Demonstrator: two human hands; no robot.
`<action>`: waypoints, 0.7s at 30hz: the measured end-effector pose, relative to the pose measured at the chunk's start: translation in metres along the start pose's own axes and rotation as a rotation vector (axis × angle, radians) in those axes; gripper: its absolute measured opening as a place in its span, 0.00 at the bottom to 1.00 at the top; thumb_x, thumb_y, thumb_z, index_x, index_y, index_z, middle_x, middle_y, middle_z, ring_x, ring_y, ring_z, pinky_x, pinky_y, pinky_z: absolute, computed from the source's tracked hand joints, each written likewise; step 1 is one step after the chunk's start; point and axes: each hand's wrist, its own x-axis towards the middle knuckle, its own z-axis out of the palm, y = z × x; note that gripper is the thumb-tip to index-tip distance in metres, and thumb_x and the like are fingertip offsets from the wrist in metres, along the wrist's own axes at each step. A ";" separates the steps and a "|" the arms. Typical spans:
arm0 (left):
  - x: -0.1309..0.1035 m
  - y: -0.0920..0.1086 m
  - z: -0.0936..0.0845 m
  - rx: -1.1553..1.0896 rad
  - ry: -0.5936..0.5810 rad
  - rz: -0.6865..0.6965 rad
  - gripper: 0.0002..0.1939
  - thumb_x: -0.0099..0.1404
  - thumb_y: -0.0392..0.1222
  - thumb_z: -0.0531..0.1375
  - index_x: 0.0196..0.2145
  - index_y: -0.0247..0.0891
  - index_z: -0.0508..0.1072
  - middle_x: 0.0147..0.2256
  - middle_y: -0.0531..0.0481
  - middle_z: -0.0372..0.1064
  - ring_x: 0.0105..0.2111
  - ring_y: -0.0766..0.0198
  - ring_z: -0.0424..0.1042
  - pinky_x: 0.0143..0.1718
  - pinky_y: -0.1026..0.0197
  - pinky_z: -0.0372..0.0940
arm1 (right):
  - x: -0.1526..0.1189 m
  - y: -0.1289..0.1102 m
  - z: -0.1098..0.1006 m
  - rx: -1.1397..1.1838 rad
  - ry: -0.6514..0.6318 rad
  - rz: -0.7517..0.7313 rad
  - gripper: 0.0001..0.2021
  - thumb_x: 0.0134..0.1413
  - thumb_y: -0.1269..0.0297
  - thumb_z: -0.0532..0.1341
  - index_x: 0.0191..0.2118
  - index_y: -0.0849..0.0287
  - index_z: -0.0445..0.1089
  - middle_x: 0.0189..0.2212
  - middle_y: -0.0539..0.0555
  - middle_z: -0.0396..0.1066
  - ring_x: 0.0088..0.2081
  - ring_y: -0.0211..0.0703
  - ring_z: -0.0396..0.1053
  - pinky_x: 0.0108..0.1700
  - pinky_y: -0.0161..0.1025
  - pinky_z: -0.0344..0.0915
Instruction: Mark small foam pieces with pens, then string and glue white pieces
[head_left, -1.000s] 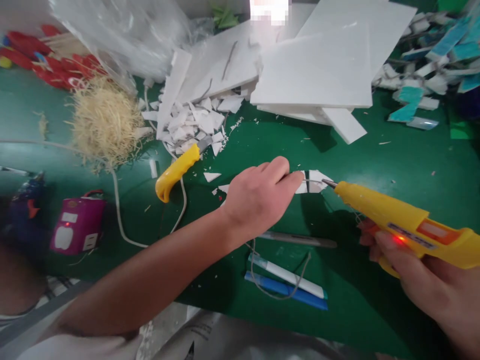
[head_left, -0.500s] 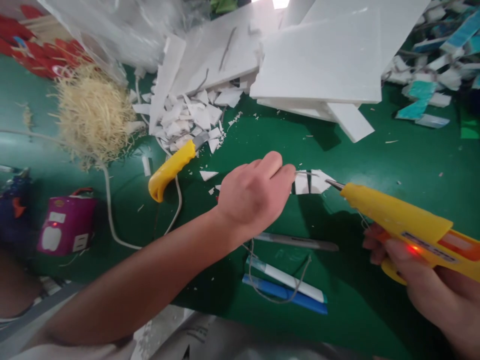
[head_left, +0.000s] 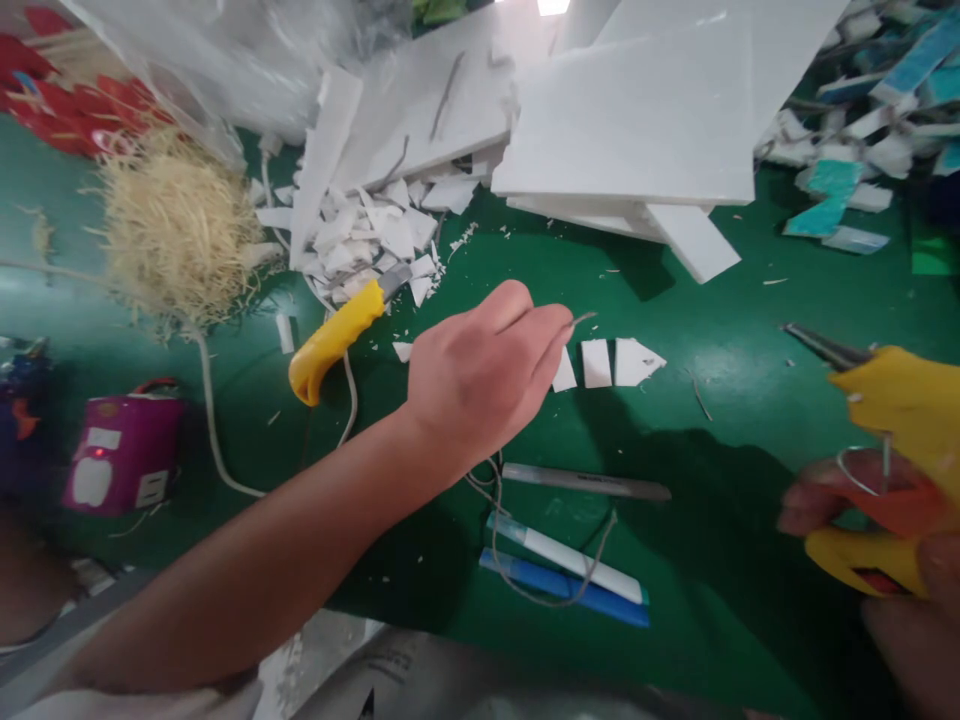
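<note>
My left hand (head_left: 491, 370) is closed over the table, pinching a thin grey cord (head_left: 583, 318) whose short end sticks out past the fingertips. Just right of it lie small white foam pieces: a partly covered one (head_left: 564, 372), a squarish one (head_left: 597, 363) and a pointed one (head_left: 637, 362). A loop of cord (head_left: 551, 602) trails below the hand across the pens. At the right edge my right hand (head_left: 900, 530) is wrapped round a yellow hot glue gun (head_left: 911, 405), its metal nozzle pointing left, apart from the foam. The palm is partly out of frame.
A grey pen (head_left: 585, 482), a white marker (head_left: 585, 562) and a blue marker (head_left: 562, 588) lie in front. Left are a yellow-handled cutter (head_left: 334, 345), foam scraps (head_left: 367, 230), straw (head_left: 180, 220) and a purple power adapter (head_left: 124, 452). White foam boards (head_left: 630, 120) are stacked behind.
The glue gun has moved right, away from the pointed foam piece, and turned. My left hand has shifted left and lifted the cord's end off the foam pieces.
</note>
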 end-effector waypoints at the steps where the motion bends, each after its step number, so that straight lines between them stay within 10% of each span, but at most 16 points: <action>1: -0.001 0.002 0.001 -0.031 0.024 0.015 0.14 0.76 0.44 0.56 0.39 0.40 0.81 0.29 0.54 0.69 0.24 0.72 0.65 0.24 0.66 0.53 | 0.002 -0.001 0.001 0.063 -0.014 0.010 0.19 0.55 0.37 0.60 0.34 0.48 0.70 0.30 0.54 0.75 0.27 0.48 0.73 0.31 0.48 0.77; 21: -0.007 0.006 0.011 -0.194 0.143 0.074 0.14 0.78 0.41 0.54 0.41 0.41 0.79 0.29 0.55 0.68 0.25 0.74 0.65 0.26 0.67 0.56 | 0.027 -0.026 0.013 -0.248 -0.109 -0.158 0.35 0.55 0.25 0.50 0.25 0.54 0.73 0.19 0.55 0.75 0.19 0.47 0.74 0.17 0.37 0.69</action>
